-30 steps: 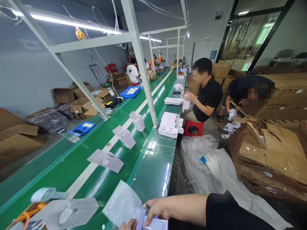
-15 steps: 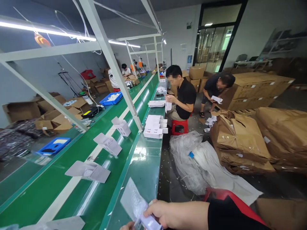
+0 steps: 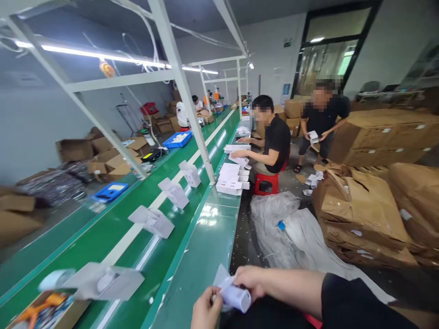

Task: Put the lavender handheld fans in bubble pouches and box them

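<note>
At the bottom edge both my hands hold one small white device (image 3: 236, 297) with a bit of clear bubble wrap (image 3: 220, 276) around it. My right hand (image 3: 249, 279) grips its top, fingers closed. My left hand (image 3: 206, 310) pinches its near end from below. They hover over the near side of the green side table (image 3: 206, 246). On the green conveyor belt (image 3: 113, 233) to the left lie several open white cartons (image 3: 153, 220), the nearest carton (image 3: 104, 281) just left of my hands.
A seated person (image 3: 272, 141) works at stacked white boxes (image 3: 233, 178) further along the table; another person (image 3: 322, 119) stands behind. Clear plastic sheeting (image 3: 291, 233) and brown cardboard bundles (image 3: 363, 210) fill the floor on the right. White frame posts (image 3: 187, 100) rise from the line.
The white device has come up off the table between both hands, with the bubble wrap now bunched around it. The far person has stood up. My view swung back left.
</note>
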`<action>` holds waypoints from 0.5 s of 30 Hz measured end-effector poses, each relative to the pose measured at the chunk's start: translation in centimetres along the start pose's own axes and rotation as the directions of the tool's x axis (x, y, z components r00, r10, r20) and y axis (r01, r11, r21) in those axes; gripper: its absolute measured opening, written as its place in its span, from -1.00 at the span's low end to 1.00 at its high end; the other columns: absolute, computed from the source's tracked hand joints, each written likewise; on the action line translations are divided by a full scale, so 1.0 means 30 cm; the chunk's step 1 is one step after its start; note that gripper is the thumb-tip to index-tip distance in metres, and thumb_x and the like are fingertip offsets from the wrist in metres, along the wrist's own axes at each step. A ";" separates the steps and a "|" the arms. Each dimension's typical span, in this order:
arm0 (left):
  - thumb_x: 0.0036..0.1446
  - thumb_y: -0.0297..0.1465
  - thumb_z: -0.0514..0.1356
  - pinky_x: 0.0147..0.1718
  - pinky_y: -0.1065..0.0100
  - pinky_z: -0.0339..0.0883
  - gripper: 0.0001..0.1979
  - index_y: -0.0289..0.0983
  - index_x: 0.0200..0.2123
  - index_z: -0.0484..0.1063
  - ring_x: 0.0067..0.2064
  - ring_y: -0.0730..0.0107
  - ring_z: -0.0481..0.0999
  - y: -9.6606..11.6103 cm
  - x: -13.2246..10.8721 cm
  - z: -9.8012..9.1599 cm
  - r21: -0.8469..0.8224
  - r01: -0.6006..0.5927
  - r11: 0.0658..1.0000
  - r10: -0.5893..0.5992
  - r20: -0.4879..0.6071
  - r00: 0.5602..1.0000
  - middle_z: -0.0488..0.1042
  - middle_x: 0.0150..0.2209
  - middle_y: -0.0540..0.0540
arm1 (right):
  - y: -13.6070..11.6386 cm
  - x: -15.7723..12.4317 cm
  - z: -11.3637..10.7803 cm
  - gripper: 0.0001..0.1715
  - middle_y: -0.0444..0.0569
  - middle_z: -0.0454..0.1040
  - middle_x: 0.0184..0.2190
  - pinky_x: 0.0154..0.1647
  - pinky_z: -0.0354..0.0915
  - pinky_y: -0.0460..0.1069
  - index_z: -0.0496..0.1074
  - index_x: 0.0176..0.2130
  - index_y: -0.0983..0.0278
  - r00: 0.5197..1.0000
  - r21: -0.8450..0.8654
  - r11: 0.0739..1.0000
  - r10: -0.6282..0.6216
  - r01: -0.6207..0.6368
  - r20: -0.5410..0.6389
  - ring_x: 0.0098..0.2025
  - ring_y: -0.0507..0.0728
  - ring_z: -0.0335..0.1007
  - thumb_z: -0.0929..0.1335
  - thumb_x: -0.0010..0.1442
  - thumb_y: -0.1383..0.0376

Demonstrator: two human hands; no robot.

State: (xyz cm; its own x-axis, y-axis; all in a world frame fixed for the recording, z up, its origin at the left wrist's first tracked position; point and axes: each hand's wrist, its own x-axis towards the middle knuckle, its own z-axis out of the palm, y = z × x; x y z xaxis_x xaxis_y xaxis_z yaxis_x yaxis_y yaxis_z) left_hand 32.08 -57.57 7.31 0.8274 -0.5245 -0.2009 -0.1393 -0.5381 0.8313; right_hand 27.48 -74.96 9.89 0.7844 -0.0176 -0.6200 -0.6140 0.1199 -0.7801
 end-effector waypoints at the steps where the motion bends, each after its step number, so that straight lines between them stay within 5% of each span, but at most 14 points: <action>1: -0.01 -0.13 0.11 -0.50 0.43 0.15 -0.66 -0.30 -0.48 0.46 -0.52 0.39 0.32 0.022 0.003 -0.012 -0.030 0.031 0.999 -0.031 0.010 0.999 0.38 -0.60 0.00 | -0.031 -0.011 -0.033 -0.85 -0.20 0.26 -0.68 -0.52 0.24 -0.02 0.27 -0.57 0.26 0.999 -0.067 0.997 -0.037 0.036 -0.010 -0.60 0.10 0.32 0.32 -0.07 0.46; 7: 0.02 -0.10 0.16 -0.60 0.48 0.10 -0.63 -0.34 -0.38 0.46 -0.59 0.50 0.22 0.170 0.112 -0.093 -0.320 0.138 0.937 -0.173 -0.084 0.981 0.29 -0.63 0.04 | -0.244 0.032 -0.208 -0.85 -0.25 0.26 -0.61 -0.41 0.14 -0.11 0.25 -0.51 0.25 0.964 -0.188 0.946 -0.251 0.264 0.088 -0.47 0.00 0.25 0.35 -0.07 0.40; 10: -0.04 -0.08 0.25 -0.32 0.41 0.33 -0.50 -0.30 -0.11 0.43 -0.26 0.30 0.45 0.202 0.189 -0.136 -0.434 -0.020 0.901 -0.069 -0.190 0.979 0.48 -0.25 -0.14 | -0.331 0.098 -0.241 -0.89 -0.22 0.33 -0.55 -0.40 0.22 -0.09 0.29 -0.42 0.25 0.939 -0.111 0.945 -0.282 0.307 0.195 -0.48 0.00 0.30 0.32 -0.02 0.27; 12: -0.25 -0.14 0.40 -0.05 0.31 0.29 -0.16 -0.20 0.13 0.25 0.07 0.12 0.34 0.214 0.245 -0.130 -0.426 -0.131 0.895 0.057 -0.181 0.982 0.30 0.12 -0.20 | -0.361 0.148 -0.235 -0.83 -0.21 0.34 -0.55 -0.43 0.23 -0.09 0.28 -0.39 0.26 0.922 -0.041 0.953 -0.280 0.301 0.267 -0.52 -0.01 0.29 0.29 -0.02 0.21; 14: -0.38 -0.19 0.47 0.03 0.26 0.24 0.02 -0.17 0.20 0.15 0.13 0.05 0.29 0.226 0.313 -0.091 -0.415 -0.144 0.898 0.098 -0.130 0.987 0.22 0.19 -0.22 | -0.373 0.201 -0.232 -0.80 -0.22 0.33 -0.57 -0.47 0.20 -0.12 0.28 -0.40 0.27 0.898 0.044 0.958 -0.282 0.284 0.339 -0.54 -0.04 0.25 0.30 -0.06 0.21; 15: -0.37 -0.20 0.47 0.00 0.27 0.26 -0.05 -0.20 0.16 0.22 0.07 0.07 0.34 0.234 0.354 -0.064 -0.417 -0.124 0.900 0.081 -0.119 0.990 0.30 0.12 -0.22 | -0.379 0.232 -0.245 -0.79 -0.21 0.34 -0.57 -0.48 0.20 -0.12 0.29 -0.39 0.28 0.883 0.079 0.959 -0.281 0.272 0.375 -0.54 -0.04 0.26 0.31 -0.06 0.21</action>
State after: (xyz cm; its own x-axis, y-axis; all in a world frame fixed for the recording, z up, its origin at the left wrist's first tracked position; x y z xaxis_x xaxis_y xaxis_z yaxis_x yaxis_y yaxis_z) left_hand 40.92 -65.65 12.02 0.8721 -0.4843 -0.0694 -0.0011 -0.1438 0.9896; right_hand 39.27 -83.74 13.84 0.8985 0.3230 -0.2973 -0.3689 0.1886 -0.9101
